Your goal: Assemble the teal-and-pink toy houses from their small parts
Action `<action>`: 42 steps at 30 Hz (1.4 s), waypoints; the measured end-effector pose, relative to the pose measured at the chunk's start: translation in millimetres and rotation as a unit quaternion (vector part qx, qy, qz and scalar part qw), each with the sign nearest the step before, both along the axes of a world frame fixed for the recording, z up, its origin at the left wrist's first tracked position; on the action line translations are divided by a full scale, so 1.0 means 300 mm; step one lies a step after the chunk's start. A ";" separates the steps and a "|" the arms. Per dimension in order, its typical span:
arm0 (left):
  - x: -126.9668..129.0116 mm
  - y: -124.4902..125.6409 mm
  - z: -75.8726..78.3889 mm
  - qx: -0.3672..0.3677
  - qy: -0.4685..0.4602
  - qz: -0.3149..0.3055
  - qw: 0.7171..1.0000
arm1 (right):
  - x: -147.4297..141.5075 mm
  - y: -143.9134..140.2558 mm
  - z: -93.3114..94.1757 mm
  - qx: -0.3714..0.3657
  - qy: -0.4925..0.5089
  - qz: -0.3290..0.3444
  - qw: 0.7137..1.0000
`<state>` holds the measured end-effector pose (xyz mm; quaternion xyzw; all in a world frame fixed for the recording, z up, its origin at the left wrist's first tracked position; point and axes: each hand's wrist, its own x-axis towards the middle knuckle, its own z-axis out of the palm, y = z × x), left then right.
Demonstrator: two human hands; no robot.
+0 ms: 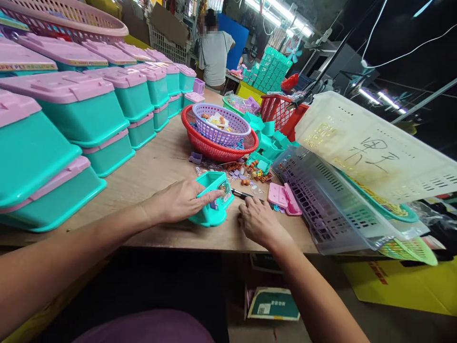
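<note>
My left hand (183,200) grips a teal plastic toy box (207,220) with an open top. Its thumb lies across the small clear window on the box's side, where a little brown piece shows. My right hand (260,221) rests on the wooden table with its fingers curled and close together; whatever is under them is hidden. Just behind its knuckles lies a black pen-like tool (241,194), partly covered by the hand. A pink lid (280,195) lies to the right. Small brown figures (262,177) and purple bits are scattered behind the box.
Stacked teal boxes with pink lids (82,116) line the left side. A purple basket (222,131) sits in a red basket (214,151) at the back. Loose teal boxes (269,145) and tilted plastic crates (332,200) flank the right. A person (214,55) stands in the background.
</note>
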<state>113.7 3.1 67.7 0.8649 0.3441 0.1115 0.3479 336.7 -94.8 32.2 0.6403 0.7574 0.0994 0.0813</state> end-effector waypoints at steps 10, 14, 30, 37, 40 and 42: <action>-0.030 0.010 -0.001 -0.049 -0.044 0.000 0.998 | 0.068 -0.033 0.030 0.097 0.277 -0.047 0.955; -0.025 0.012 -0.008 -0.030 -0.036 0.010 0.999 | 0.065 -0.022 -0.038 0.087 0.290 -0.152 0.941; -0.019 0.011 -0.029 -0.042 -0.049 0.032 0.997 | -0.155 -0.041 -0.059 0.255 0.668 -0.017 0.699; -0.037 -0.016 -0.047 -0.037 -0.088 0.049 0.994 | -0.256 -0.047 -0.115 0.320 0.488 0.051 0.811; -0.042 -0.028 -0.050 -0.041 -0.071 0.064 0.995 | -0.248 -0.073 -0.084 0.311 0.420 0.075 0.849; -0.047 -0.038 -0.050 -0.039 -0.070 0.060 0.995 | -0.244 -0.088 -0.061 0.292 0.391 0.088 0.868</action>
